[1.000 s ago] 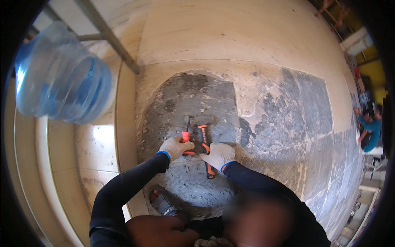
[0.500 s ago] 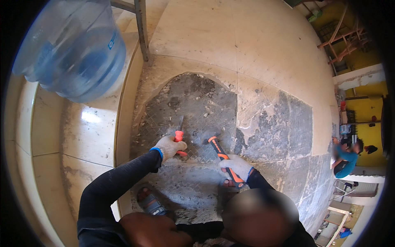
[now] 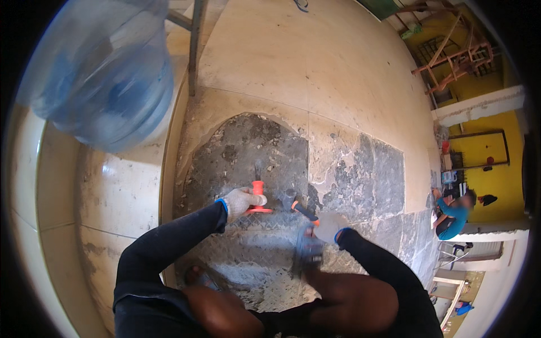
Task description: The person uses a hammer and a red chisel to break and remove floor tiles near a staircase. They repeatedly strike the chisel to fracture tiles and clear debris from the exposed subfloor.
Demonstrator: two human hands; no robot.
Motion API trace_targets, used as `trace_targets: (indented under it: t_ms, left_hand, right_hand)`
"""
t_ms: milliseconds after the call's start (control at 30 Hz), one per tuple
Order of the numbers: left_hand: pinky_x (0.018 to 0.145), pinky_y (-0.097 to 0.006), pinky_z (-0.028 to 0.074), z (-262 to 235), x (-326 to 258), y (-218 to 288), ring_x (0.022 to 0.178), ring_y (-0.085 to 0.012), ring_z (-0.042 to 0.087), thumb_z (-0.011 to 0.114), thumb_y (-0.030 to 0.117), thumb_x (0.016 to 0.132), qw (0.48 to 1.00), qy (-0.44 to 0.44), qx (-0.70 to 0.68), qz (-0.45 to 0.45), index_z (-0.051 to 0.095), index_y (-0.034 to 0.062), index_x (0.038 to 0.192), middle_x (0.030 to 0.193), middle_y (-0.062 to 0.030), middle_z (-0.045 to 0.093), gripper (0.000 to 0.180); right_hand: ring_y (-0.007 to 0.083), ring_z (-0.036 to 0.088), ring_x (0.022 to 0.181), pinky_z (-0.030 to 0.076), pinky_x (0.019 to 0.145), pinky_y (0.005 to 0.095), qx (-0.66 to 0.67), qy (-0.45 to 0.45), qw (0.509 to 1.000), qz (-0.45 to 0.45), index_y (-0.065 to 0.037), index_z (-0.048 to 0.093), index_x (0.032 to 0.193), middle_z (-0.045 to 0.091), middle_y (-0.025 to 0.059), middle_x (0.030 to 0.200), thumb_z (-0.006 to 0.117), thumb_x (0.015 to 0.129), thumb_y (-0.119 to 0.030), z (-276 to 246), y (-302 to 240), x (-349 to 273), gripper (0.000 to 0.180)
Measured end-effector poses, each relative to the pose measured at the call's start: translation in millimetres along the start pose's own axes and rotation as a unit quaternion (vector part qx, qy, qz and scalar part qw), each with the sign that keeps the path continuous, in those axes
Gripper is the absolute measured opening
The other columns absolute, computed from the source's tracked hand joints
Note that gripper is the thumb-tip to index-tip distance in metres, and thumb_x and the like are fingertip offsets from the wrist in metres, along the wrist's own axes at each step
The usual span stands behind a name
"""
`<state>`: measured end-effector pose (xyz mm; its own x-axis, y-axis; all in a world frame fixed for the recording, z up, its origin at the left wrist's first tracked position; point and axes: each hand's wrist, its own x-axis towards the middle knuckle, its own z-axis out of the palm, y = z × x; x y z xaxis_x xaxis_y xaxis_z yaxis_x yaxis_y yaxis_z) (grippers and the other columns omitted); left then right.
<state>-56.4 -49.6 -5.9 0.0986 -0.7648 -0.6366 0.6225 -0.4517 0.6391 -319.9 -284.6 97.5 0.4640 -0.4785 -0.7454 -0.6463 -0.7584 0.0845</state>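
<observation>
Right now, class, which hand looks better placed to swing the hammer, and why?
Probably the right hand: its fingers are already around the hammer, while the left hand is occupied gripping the red-handled chisel.

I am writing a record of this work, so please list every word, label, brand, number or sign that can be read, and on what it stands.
No text is clear enough to quote.
Right sandal: pale marks, too blurred to read.
Jug: too blurred to read any label.
Hammer: no readable marking.
Chisel: no readable marking.
Things by the yellow wall: too small to read.
</observation>
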Motion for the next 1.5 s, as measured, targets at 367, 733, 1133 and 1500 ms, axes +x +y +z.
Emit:
trace_targets:
  t_ms: [367,733,1133,1500]
  left_hand:
    - [0.116,-0.045,0.056,-8.0,-15.7,68.8,0.128,-0.0226,0.069,0.074,0.028,0.107,0.995,-0.004,-0.023,-0.096,0.061,0.0009,0.145,0.138,-0.0098,0.065,0.049]
    - [0.111,-0.046,0.057,77.7,32.7,105.2,0.129,-0.0272,0.069,0.065,0.036,0.112,0.978,0.110,0.087,-0.152,0.046,-0.0092,0.162,0.146,-0.0185,0.065,0.070]
    - [0.110,-0.051,0.056,102.6,178.8,76.9,0.129,-0.0278,0.068,0.064,0.032,0.112,0.979,0.101,-0.175,0.004,0.055,-0.0007,0.159,0.147,-0.0127,0.067,0.057]
    - [0.104,-0.053,0.058,60.4,153.1,102.0,0.130,-0.0296,0.069,0.063,0.040,0.111,0.973,0.160,-0.163,0.029,0.061,0.0080,0.154,0.145,-0.0094,0.069,0.053]
  right_hand:
    - [0.0456,0.079,0.093,0.061,0.082,0.0576,0.022,-0.008,0.996,-0.090,-0.006,0.083,0.099,0.080,0.0242,0.095,0.066,0.099,-0.048,-28.9,21.7,12.7,0.045]
    - [0.0437,0.080,0.091,0.060,0.082,0.0606,0.149,-0.073,0.965,-0.202,-0.003,0.076,0.117,0.081,0.0236,0.095,0.065,0.105,-0.040,6.4,65.7,58.0,0.040]
    - [0.0458,0.078,0.095,0.060,0.084,0.0581,0.223,-0.119,0.943,-0.214,-0.008,0.072,0.127,0.080,0.0214,0.101,0.071,0.101,-0.048,17.7,77.2,78.4,0.048]
    - [0.0439,0.078,0.094,0.060,0.084,0.0568,0.208,-0.080,0.948,-0.226,-0.012,0.075,0.127,0.081,0.0194,0.103,0.071,0.101,-0.047,9.1,72.1,75.2,0.044]
